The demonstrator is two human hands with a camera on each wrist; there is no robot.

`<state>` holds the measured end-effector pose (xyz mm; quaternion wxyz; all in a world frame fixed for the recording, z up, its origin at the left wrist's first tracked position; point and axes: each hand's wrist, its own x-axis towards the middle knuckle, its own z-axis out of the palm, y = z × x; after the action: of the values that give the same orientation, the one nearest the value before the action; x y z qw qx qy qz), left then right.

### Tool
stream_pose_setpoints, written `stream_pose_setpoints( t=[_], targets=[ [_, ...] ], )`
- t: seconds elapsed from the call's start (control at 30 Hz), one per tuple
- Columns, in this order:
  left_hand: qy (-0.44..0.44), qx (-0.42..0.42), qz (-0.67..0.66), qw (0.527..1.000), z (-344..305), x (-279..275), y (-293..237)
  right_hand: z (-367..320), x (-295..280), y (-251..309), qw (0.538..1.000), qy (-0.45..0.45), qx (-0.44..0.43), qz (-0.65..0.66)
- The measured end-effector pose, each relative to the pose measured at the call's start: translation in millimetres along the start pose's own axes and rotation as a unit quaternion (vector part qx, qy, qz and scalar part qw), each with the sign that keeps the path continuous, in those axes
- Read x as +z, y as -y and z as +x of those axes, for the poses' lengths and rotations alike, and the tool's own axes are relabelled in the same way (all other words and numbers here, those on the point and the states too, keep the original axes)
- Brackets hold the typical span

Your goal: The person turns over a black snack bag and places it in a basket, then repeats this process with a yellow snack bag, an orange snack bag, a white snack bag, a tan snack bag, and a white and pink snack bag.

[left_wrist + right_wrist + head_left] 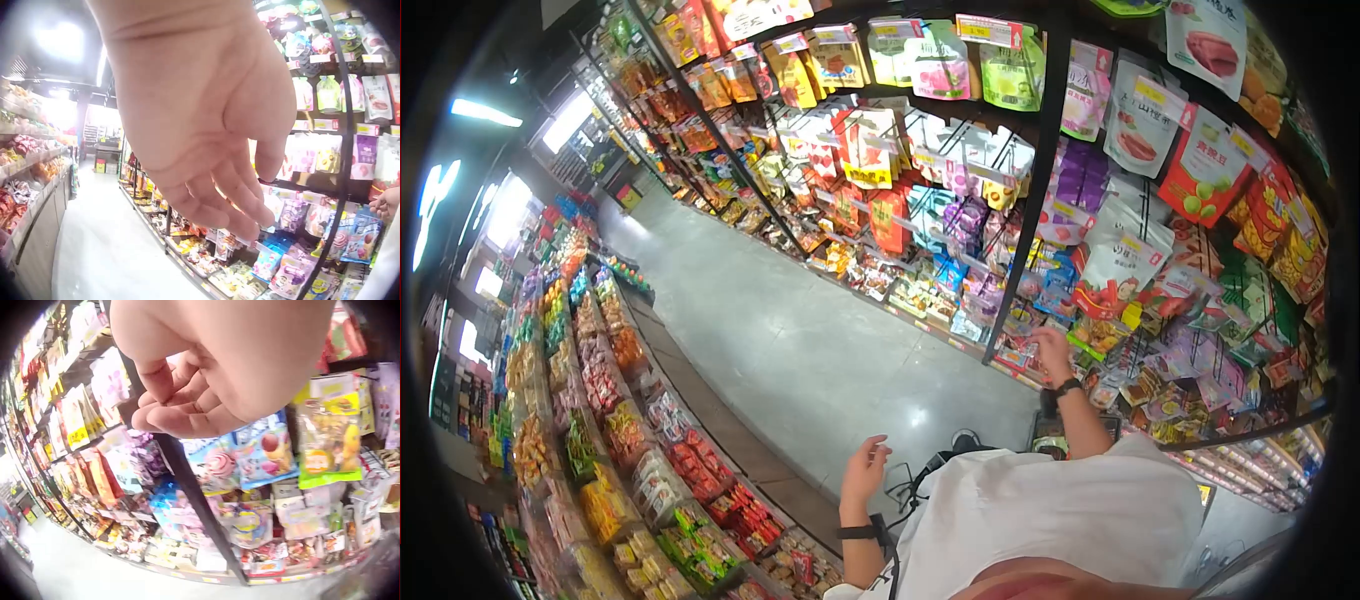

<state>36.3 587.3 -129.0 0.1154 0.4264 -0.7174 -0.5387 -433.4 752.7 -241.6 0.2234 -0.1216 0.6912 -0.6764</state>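
My left hand [866,470] hangs over the aisle with nothing in it. In the left wrist view its fingers [219,197] are loosely bent, the palm facing the camera. My right hand [1053,357] is raised in front of the snack rack on the right. Seen from the right wrist, its fingers [181,409] are loosely curled and hold nothing. Beyond them hang a blue candy bag [265,450] and a clear bag with yellow and green trim [330,437]. A white and red pouch [1125,255] hangs above and to the right of this hand.
A black rack post [1030,215] stands beside the right hand. Pegs of hanging snack pouches [940,60] line the rack. Across the grey aisle floor [800,330], bins of wrapped sweets [605,500] run along the left. A dark crate [1050,430] is on the floor by the rack.
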Motion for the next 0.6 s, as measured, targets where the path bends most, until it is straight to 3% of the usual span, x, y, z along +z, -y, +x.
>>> stream_pose_setpoints(
  t=[0.03, 0.1, 0.13, 0.17, 0.2, 0.23, 0.27, 0.33, 0.47, 0.53, 0.57, 0.6],
  targets=[
    [-0.009, 0.007, -0.015, 1.0, 16, -6, 4, 18, 21, -2, 0.999, 0.024, -0.03, -0.003],
    [-0.004, 0.028, -0.032, 0.999, 58, -26, 6, 43, 81, 26, 0.999, 0.024, -0.005, 0.041],
    [0.002, 0.037, -0.022, 0.999, 78, -34, -2, 64, 98, 25, 0.995, 0.075, -0.059, -0.021],
    [0.019, 0.044, -0.01, 0.999, 97, -41, -13, 64, 123, 45, 0.993, 0.095, -0.046, 0.053],
    [0.044, 0.058, 0.002, 0.997, 119, -45, -25, 51, 140, 86, 0.993, 0.09, -0.082, 0.0],
    [0.075, 0.064, 0.004, 0.995, 141, -49, -34, 47, 153, 101, 0.988, 0.099, -0.119, 0.024],
    [0.105, 0.075, 0.004, 0.992, 163, -54, -41, 60, 164, 94, 0.971, 0.12, -0.208, 0.026],
    [0.162, 0.107, -0.009, 0.981, 211, -52, -57, 27, 153, 167, 0.983, 0.147, -0.103, 0.048],
    [0.239, 0.138, 0.009, 0.961, 254, -86, -72, 11, 124, 168, 0.986, -0.086, -0.109, 0.091],
    [0.289, 0.155, 0.038, 0.944, 269, -120, -69, -16, 131, 173, 0.949, -0.25, -0.138, 0.133],
    [0.308, 0.156, 0.027, 0.938, 271, -141, -70, -19, 128, 149, 0.931, -0.298, -0.144, 0.157],
    [0.296, 0.155, 0.037, 0.942, 279, -165, -69, -29, 155, 164, 0.898, -0.396, -0.124, 0.149]
  ],
)
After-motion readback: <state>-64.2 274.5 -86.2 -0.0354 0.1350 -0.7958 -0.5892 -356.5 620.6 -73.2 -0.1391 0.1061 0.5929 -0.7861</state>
